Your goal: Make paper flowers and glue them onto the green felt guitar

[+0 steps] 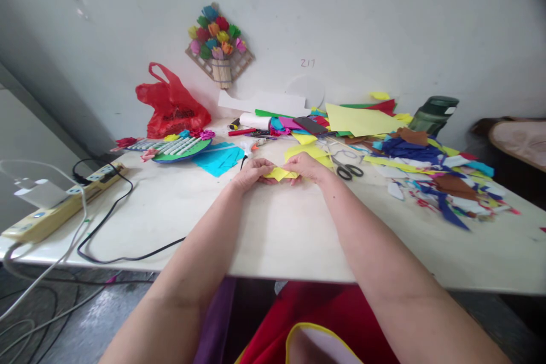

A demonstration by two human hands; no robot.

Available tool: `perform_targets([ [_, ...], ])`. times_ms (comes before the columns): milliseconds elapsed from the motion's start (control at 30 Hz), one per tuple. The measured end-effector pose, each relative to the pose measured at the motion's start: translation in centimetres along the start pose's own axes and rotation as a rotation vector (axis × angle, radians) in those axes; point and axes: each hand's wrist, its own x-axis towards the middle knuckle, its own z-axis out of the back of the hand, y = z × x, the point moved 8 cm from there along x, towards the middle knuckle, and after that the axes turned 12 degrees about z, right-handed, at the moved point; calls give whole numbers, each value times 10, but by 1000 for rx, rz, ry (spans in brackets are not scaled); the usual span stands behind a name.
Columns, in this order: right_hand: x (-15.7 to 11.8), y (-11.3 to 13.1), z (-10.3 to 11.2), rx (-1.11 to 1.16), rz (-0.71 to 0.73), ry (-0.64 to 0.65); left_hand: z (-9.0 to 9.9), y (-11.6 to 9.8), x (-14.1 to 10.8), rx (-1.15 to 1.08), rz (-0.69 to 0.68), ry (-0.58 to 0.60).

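Observation:
A small piece of yellow paper (280,174) is pinched between my two hands, just above the white table. My left hand (255,173) is closed on its left end, and my right hand (307,167) grips its right end. The paper looks folded or bent in the middle; fingers hide its ends. Just behind my hands lie more yellow sheets (313,152). Scissors with black handles (350,171) rest to the right of my right hand. A white glue gun (248,149) is behind my left hand, beside blue paper sheets (219,158).
Paper scraps (452,182) are heaped at the right, near a green bottle (434,114). At the left are a red plastic bag (173,105), a round green craft piece (181,148), a power strip (63,205) and a black cable (128,259) across the table (290,239).

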Motion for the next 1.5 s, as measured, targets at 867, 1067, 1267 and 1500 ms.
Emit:
perform_targets([
  [867,-1,-10,-3,33,-22,103,4,1,1,32,-11,-60],
  [1067,2,-4,-11,44,33,129,1,1,1,52,-20,-36],
  [1267,3,-1,-15,64,41,82,4,2,4,-94,22,-7],
  [1500,5,-5,-7,80,53,42,11,-1,1,-100,-3,35],
])
